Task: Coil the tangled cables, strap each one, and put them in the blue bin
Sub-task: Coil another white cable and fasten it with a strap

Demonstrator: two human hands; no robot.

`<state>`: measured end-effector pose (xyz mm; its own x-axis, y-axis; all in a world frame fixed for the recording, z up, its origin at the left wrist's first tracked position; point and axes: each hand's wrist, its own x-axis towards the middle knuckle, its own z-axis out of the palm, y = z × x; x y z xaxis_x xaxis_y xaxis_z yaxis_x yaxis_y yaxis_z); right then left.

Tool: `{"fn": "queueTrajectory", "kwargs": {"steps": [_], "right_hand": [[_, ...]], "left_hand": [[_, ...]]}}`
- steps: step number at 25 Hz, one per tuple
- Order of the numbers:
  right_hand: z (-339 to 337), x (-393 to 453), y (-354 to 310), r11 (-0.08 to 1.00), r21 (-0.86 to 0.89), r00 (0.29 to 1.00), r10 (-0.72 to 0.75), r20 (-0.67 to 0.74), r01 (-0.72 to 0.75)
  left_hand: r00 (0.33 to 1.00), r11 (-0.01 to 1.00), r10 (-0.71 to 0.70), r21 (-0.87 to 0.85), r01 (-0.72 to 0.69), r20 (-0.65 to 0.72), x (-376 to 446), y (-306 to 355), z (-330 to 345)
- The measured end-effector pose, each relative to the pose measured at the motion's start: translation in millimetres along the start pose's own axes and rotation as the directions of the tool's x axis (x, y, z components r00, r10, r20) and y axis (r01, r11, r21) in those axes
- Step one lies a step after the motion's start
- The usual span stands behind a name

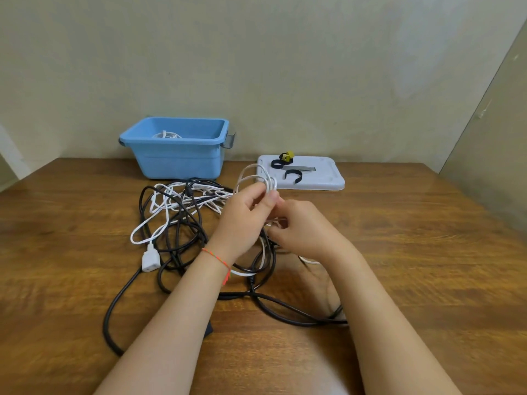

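Observation:
A tangle of black cable (182,238) and thin white cable (159,206) lies on the wooden table. My left hand (245,215) holds up a small coil of the white cable (253,175), thumb and fingers pinching its loops. Just right of it and lower, my right hand (302,229) has its fingers curled on the same white cable. A white plug (149,260) lies at the tangle's left. The blue bin (176,155) stands at the back left with a coiled white cable (166,136) inside.
A grey tray (322,181) at the back, right of the bin, carries black straps (292,175) and a yellow-and-black strap (286,157). A thick black cable (114,309) loops toward the near edge. Walls stand behind and to the right.

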<state>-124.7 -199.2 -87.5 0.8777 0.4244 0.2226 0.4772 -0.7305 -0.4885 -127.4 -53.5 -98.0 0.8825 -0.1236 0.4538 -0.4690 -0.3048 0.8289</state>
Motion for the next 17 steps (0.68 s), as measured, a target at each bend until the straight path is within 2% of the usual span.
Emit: {"fn": "queueTrajectory", "kwargs": {"steps": [1, 3, 6, 8, 11, 13, 15, 17], "right_hand": [[0, -1, -1, 0.996, 0.079, 0.999, -0.041, -0.013, 0.042], [1, -2, -2, 0.987, 0.130, 0.994, -0.088, -0.061, 0.095], [4, -2, -8, 0.967, 0.242, 0.991, -0.051, -0.128, 0.081], [4, -1, -10, 0.939, 0.344, 0.989, 0.045, -0.141, 0.006], [0, 0, -2, 0.972, 0.222, 0.972, 0.120, -0.203, -0.074], [-6, 1, 4, 0.972, 0.211, 0.977, 0.139, -0.159, -0.104], [-14, -1, 11, 0.962, 0.230, 0.973, 0.181, -0.142, -0.145], [-18, 0, 19, 0.942, 0.284, 0.942, 0.246, -0.227, -0.178]], "left_hand": [[0.999, 0.996, 0.036, 0.078, -0.036, 0.005, 0, -2, 0], [0.995, 0.981, 0.099, 0.167, -0.095, -0.014, 2, -5, 0], [0.985, 0.938, 0.168, 0.312, -0.150, -0.030, 2, -4, -5], [0.991, 0.919, 0.131, 0.377, -0.111, -0.029, 1, -3, -6], [1.000, 0.854, 0.002, 0.520, -0.011, 0.018, 1, -3, -5], [0.999, 0.813, -0.039, 0.582, 0.011, 0.036, 1, -4, -6], [0.997, 0.821, -0.059, 0.570, 0.024, 0.043, 2, -5, -9], [0.993, 0.857, -0.097, 0.512, 0.052, 0.062, 3, -6, -11]]}}
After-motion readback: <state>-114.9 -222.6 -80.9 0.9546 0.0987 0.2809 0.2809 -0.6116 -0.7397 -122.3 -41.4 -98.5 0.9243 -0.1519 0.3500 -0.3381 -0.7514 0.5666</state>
